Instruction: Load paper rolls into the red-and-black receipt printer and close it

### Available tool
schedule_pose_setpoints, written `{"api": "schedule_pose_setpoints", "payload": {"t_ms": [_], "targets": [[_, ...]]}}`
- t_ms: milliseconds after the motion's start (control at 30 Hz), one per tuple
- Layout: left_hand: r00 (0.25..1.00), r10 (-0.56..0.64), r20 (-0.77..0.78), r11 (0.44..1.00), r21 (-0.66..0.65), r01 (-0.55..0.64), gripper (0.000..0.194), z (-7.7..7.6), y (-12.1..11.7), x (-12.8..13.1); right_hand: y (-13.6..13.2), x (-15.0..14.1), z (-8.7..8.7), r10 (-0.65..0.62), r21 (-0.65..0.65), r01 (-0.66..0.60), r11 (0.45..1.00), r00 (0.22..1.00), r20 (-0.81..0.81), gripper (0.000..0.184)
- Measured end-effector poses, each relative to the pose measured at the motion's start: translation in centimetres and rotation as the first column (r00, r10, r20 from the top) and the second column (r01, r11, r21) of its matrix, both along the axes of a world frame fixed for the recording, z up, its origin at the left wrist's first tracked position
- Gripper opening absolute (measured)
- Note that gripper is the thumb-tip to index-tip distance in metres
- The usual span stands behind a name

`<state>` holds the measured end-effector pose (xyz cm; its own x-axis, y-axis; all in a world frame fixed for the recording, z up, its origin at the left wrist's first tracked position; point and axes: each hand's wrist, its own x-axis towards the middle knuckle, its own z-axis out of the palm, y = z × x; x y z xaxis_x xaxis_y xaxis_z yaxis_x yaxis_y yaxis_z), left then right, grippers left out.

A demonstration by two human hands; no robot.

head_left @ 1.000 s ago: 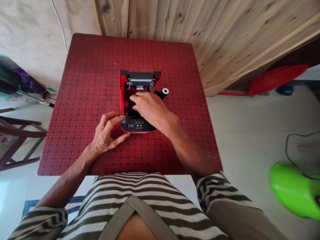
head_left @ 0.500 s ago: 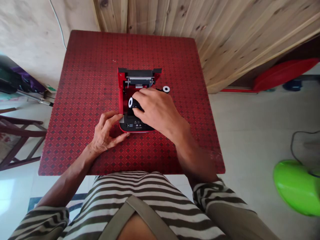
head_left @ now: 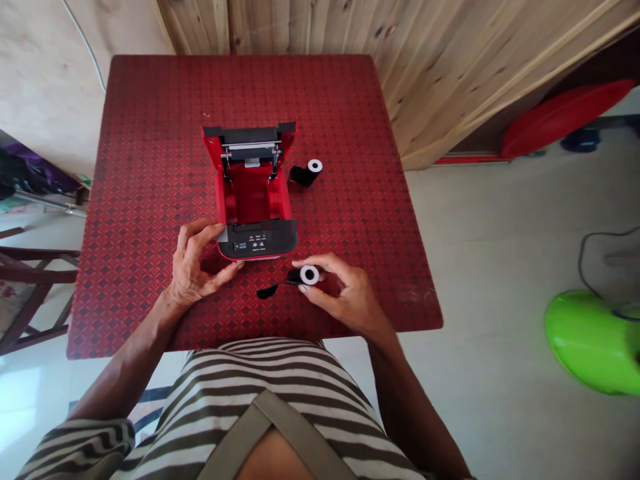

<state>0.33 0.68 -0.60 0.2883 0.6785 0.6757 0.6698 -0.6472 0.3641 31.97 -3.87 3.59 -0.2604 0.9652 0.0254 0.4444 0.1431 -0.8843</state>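
Left hand (head_left: 195, 263) rests on the red patterned surface (head_left: 150, 133) at the near left corner of a small red printer (head_left: 254, 193). Its thumb presses the grey corner of the printer's black front panel and its fingers touch the base just below, so the hand is spread open against the casing rather than closed around it. The printer stands near the middle of the surface with its lid tipped up and back, and the red compartment inside is bare. Just right of the lid, apart from the printer, lies a black roll with a white core (head_left: 307, 171), on its side with the core end facing the camera.

In front of the printer's near right corner, close to the surface's front edge, the right hand (head_left: 345, 293) pinches a second black roll with a white core (head_left: 306, 275) between thumb and fingertips, closed firmly on it. A loose black tail of ribbon (head_left: 270, 291) trails from this roll to the left. On the floor at the far right sits a bright green object (head_left: 590, 343).
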Motion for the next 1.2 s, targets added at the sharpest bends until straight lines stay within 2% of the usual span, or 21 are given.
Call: {"api": "schedule_pose_setpoints", "payload": {"t_ms": [67,133,200,300,333,400,467,500,533,600,667,800,900,1000,1067,1100,1133,1200], "targets": [[1.000,0.005,0.009,1.000,0.005,-0.005,0.077,0.0,0.0,0.0,-0.3,-0.7,-1.6,-0.002,0.008,0.001,1.000,1.000,0.029,0.028],[1.000,0.010,0.013,1.000,-0.005,-0.010,0.076,0.0,0.0,0.0,-0.4,-0.8,-2.2,0.007,0.001,-0.007,1.000,0.999,0.047,0.030],[1.000,0.010,0.015,1.000,-0.020,-0.010,0.076,0.1,0.0,0.0,-0.3,-0.2,-1.9,0.050,-0.041,-0.048,0.998,0.998,0.042,0.035],[1.000,-0.004,0.027,1.000,-0.025,0.004,0.076,0.2,0.0,0.0,1.0,1.7,-1.1,0.128,-0.158,-0.132,0.978,0.991,-0.040,0.054],[0.999,-0.010,0.031,1.000,-0.018,0.011,0.077,0.3,0.0,0.0,1.9,2.5,-1.0,0.107,-0.181,-0.121,0.976,0.991,-0.083,0.057],[0.999,-0.016,0.030,1.000,-0.012,0.016,0.077,0.4,0.1,0.1,4.6,3.7,-1.4,-0.035,-0.158,0.013,0.987,0.990,-0.137,0.049],[1.000,-0.012,0.023,1.000,-0.010,0.012,0.075,0.4,0.1,0.1,8.3,4.2,-2.5,-0.244,-0.040,0.241,0.970,0.964,-0.107,0.034],[1.000,-0.009,0.018,1.000,-0.009,0.009,0.075,0.5,0.1,0.1,10.2,4.2,-3.3,-0.304,0.033,0.307,0.951,0.949,-0.081,0.034],[1.000,-0.007,0.012,1.000,-0.009,0.007,0.075,0.4,0.1,0.2,12.1,4.0,-4.0,-0.324,0.076,0.329,0.941,0.944,-0.065,0.040],[1.000,-0.006,0.007,1.000,-0.005,0.006,0.076,0.4,0.1,0.1,15.4,3.1,-5.4,-0.291,0.093,0.291,0.952,0.957,-0.022,0.059],[1.000,-0.007,0.004,1.000,-0.003,0.007,0.077,0.3,0.1,0.1,17.7,2.0,-6.3,-0.248,0.113,0.243,0.964,0.968,0.034,0.068],[1.000,-0.009,0.000,1.000,-0.017,0.009,0.079,0.3,0.0,0.0,19.1,0.7,-6.7,-0.219,0.178,0.199,0.964,0.971,0.099,0.052],[1.000,-0.009,0.003,1.000,-0.026,0.009,0.080,0.4,0.0,0.0,17.7,1.0,-4.9,-0.226,0.182,0.208,0.961,0.971,0.083,0.048],[1.000,-0.010,-0.002,0.999,-0.032,0.010,0.082,0.4,-0.1,0.1,14.3,2.7,-0.1,-0.140,0.170,0.153,0.973,0.986,-0.087,0.054],[1.000,-0.017,0.002,0.999,-0.040,0.017,0.083,0.3,-0.1,0.0,11.7,3.8,4.2,0.005,0.163,0.038,0.986,0.967,-0.256,0.049],[1.000,-0.021,0.008,0.999,-0.041,0.021,0.084,0.3,-0.1,0.0,10.5,4.1,6.3,0.122,0.185,-0.070,0.980,0.951,-0.283,0.046],[1.000,-0.023,0.014,0.999,-0.042,0.024,0.084,0.2,-0.1,0.0,9.7,3.9,8.1,0.269,0.186,-0.223,0.957,0.922,-0.280,0.044],[0.999,-0.023,0.022,0.999,-0.045,0.024,0.083,0.2,-0.2,0.1,8.7,2.5,10.5,0.391,0.089,-0.381,0.920,0.905,-0.168,0.044]]}}
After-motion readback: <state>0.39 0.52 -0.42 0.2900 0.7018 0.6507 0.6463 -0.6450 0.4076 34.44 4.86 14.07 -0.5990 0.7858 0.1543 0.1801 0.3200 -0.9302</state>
